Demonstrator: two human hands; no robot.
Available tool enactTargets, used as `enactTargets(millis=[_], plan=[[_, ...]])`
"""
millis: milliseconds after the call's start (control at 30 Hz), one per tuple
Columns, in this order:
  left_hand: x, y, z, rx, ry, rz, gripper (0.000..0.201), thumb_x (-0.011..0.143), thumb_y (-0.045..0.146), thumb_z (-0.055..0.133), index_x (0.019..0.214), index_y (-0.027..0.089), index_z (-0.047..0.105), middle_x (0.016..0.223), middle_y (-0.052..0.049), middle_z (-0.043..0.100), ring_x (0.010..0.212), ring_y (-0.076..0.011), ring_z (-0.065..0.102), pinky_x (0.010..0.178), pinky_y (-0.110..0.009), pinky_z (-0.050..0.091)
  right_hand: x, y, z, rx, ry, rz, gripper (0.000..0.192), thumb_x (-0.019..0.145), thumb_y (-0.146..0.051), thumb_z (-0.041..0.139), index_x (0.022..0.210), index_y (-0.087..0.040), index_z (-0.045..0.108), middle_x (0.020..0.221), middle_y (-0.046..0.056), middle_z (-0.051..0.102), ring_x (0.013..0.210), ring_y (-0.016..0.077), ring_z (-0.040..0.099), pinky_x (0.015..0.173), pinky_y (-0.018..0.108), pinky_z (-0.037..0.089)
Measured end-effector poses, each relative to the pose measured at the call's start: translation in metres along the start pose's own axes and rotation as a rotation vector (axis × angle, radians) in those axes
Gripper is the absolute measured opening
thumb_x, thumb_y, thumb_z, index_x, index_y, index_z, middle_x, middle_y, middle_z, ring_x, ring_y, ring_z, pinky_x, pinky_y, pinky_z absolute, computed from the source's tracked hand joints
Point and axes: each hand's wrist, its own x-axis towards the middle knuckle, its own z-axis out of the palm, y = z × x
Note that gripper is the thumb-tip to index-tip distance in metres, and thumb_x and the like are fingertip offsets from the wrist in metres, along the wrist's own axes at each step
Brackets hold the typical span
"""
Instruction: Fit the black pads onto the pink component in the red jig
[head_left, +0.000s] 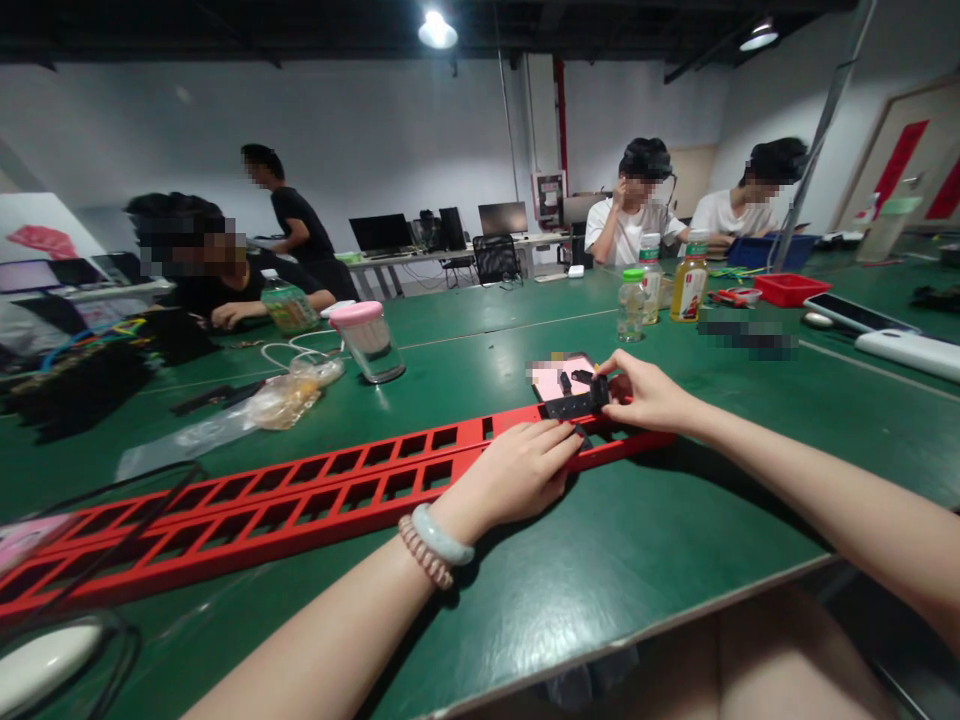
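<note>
A long red frame (360, 494) with two rows of rectangular openings lies across the green table in front of me. My left hand (517, 470) lies over the frame near its right end, palm down, with fingers stretched toward a black piece. Above that end, my right hand (637, 394) pinches a small black plastic part (598, 392) between thumb and fingers. The part's exact kind I cannot make out. A flat black strip (566, 406) sits beside it on the frame. Behind lies a pink pad (551, 380) with small black pieces on it.
A glass cup with a pink lid (367, 340) and a clear plastic bag (247, 415) stand to the left. Bottles (688, 280), a red tray (791, 290) and a white device (911, 352) are at the right. Several people sit or stand beyond. The table's front edge (675, 615) is near me.
</note>
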Motion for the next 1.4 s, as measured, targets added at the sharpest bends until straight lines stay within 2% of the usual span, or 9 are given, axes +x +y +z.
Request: enactTargets(millis=[167,367,700,1100,1400], plan=[[0.0013,-0.0034,0.0029,-0.044,0.006,0.002,0.034,0.081,0.019,0.048,0.115,0.014,0.053,0.119,-0.012,0.057,0.108,-0.0205,0.055,0.092,-0.037,0.046,-0.0036,-0.0081,-0.0086,-0.085,-0.02,-0.126,0.032,0.064,-0.018,0.063,0.093,-0.017,0.049,0.078,-0.001,0.051,0.059,0.0087,0.049,0.053,0.021,0.041],[0.0019,-0.0059,0.0044,-0.062,-0.027,0.004,0.035,0.08,0.02,0.05,0.115,0.013,0.052,0.12,-0.012,0.056,0.11,-0.0211,0.054,0.095,-0.037,0.045,-0.0062,-0.0097,-0.0043,-0.122,-0.071,-0.231,0.039,0.067,-0.019,0.064,0.105,-0.017,0.057,0.087,0.003,0.05,0.06,0.0077,0.048,0.058,0.023,0.044],[0.0027,-0.0054,0.0035,-0.073,-0.013,0.007,0.036,0.079,0.018,0.05,0.115,0.014,0.052,0.117,-0.012,0.058,0.108,-0.0201,0.055,0.094,-0.036,0.046,-0.006,-0.0074,0.0003,-0.171,-0.1,-0.194,0.041,0.066,-0.029,0.069,0.103,-0.016,0.057,0.084,0.004,0.06,0.067,0.0124,0.053,0.061,0.024,0.042],[0.0027,-0.007,0.0043,-0.059,-0.018,0.031,0.036,0.08,0.019,0.05,0.115,0.012,0.051,0.118,-0.011,0.058,0.108,-0.0211,0.055,0.094,-0.036,0.046,-0.0045,-0.0074,-0.0009,-0.204,-0.153,-0.215,0.036,0.068,-0.04,0.068,0.093,-0.014,0.06,0.076,0.003,0.055,0.068,0.0131,0.05,0.061,0.024,0.04],[0.0031,-0.0069,0.004,-0.066,-0.007,0.031,0.036,0.08,0.019,0.05,0.116,0.012,0.051,0.117,-0.012,0.059,0.108,-0.0209,0.055,0.093,-0.036,0.047,-0.0042,-0.0065,-0.0006,-0.196,-0.186,-0.231,0.036,0.07,-0.041,0.067,0.094,-0.014,0.062,0.078,0.004,0.056,0.07,0.0139,0.052,0.063,0.025,0.041]])
